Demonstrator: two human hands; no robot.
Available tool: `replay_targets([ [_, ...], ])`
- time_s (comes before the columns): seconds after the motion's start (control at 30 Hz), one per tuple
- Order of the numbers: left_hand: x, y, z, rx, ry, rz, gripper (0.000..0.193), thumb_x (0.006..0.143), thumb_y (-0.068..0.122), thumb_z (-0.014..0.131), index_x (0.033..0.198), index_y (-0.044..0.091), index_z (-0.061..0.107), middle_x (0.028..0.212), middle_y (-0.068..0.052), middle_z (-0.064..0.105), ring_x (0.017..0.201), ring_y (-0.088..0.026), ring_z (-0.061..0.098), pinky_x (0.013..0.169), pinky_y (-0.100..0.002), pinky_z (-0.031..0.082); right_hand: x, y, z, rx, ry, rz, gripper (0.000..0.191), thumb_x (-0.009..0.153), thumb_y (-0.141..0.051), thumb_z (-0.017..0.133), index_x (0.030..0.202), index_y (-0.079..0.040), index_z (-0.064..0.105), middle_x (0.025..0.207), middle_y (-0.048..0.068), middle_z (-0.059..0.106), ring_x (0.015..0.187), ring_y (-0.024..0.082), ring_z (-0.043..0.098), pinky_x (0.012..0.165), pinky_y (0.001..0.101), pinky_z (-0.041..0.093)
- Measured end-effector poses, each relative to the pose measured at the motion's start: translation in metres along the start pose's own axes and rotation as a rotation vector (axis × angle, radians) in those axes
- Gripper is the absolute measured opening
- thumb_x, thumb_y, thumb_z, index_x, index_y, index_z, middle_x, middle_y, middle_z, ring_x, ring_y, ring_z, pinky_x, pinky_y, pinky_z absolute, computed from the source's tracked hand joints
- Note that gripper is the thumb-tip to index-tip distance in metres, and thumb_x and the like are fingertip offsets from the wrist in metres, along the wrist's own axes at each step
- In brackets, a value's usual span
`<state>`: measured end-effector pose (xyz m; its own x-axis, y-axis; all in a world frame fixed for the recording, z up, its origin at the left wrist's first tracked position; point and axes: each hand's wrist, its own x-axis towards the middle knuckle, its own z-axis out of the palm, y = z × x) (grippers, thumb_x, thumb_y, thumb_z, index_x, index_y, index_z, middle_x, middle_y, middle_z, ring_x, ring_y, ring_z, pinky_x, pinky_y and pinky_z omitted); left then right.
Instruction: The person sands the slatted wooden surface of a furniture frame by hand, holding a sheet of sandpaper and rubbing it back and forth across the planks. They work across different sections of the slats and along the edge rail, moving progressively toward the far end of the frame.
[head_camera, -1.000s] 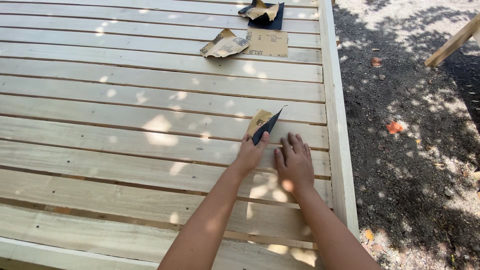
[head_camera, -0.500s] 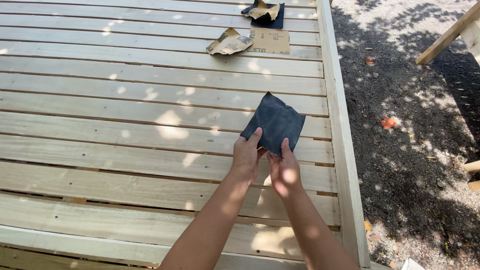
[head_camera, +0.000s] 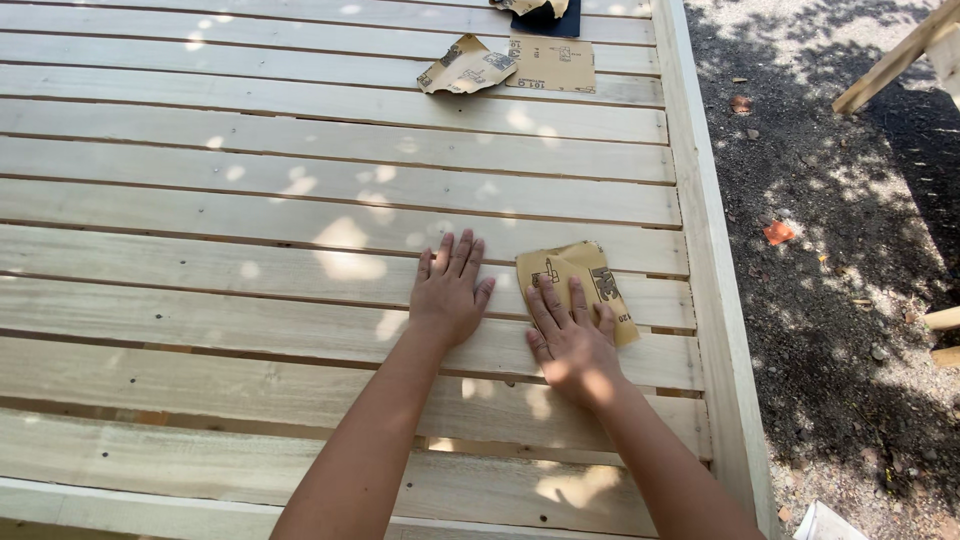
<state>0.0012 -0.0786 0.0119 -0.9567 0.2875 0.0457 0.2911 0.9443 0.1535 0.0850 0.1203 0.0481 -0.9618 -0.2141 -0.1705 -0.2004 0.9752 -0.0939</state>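
Wooden slats (head_camera: 250, 190) bare to the left & ahead; raised side rail (head_camera: 715, 300) blocks right; loose sandpaper sheets (head_camera: 510, 65) lie far ahead.

No packages, signs or screens appear; only printed tan backings show on sandpaper sheets: one sheet (head_camera: 577, 285) near the surface's right edge, two sheets (head_camera: 550, 63) near its far right corner.

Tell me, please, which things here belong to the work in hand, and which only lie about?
In use: sandpaper sheet under right hand; slatted wooden platform; left hand flat on a slat.

Lying about: spare sandpaper pieces, dark sheet, wooden beam, orange leaf.
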Motion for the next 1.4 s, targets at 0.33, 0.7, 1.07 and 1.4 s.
replay_targets([
  [0.33,0.023,-0.016,0.002,-0.025,0.099,0.035,0.07,0.105,0.051,0.034,0.162,0.012,0.024,0.171,-0.006,0.019,0.157,-0.027,0.018,0.126,-0.052,0.012,0.1,0.007,0.007,0.162,0.306,-0.118,0.07,0.106,-0.045,0.031,0.16,-0.001,0.02,0.171,0.015,0.011,0.158,0.034,0.011,0.125,0.0516,0.009],
  [0.7,0.032,-0.007,-0.009,0.018,0.021,-0.107,0.068,0.103,0.048,0.031,0.162,0.016,0.02,0.17,-0.004,0.012,0.156,-0.027,0.009,0.124,-0.052,0.008,0.089,0.0,0.008,0.032,0.153,-0.087,0.068,0.103,-0.047,0.027,0.162,-0.014,0.018,0.171,0.007,0.009,0.156,0.031,0.004,0.12,0.0616,0.0],
  [1.07,0.03,-0.007,-0.005,-0.001,0.038,-0.155,0.067,0.104,0.045,0.029,0.162,0.012,0.019,0.171,-0.006,0.009,0.157,-0.028,0.005,0.125,-0.052,0.005,0.05,-0.016,0.019,0.082,0.211,-0.135,0.07,0.106,-0.042,0.031,0.159,0.003,0.022,0.169,0.021,0.016,0.158,0.033,0.011,0.127,0.0471,0.009],
  [1.4,0.027,0.003,-0.014,-0.016,-0.028,-0.167,0.067,0.104,0.045,0.026,0.162,0.013,0.017,0.171,-0.006,0.008,0.156,-0.028,0.005,0.124,-0.052,0.004,0.128,0.001,0.009,0.079,0.197,-0.034,0.07,0.105,-0.044,0.03,0.16,-0.003,0.019,0.169,0.02,0.011,0.156,0.034,0.006,0.123,0.0542,0.004],
])
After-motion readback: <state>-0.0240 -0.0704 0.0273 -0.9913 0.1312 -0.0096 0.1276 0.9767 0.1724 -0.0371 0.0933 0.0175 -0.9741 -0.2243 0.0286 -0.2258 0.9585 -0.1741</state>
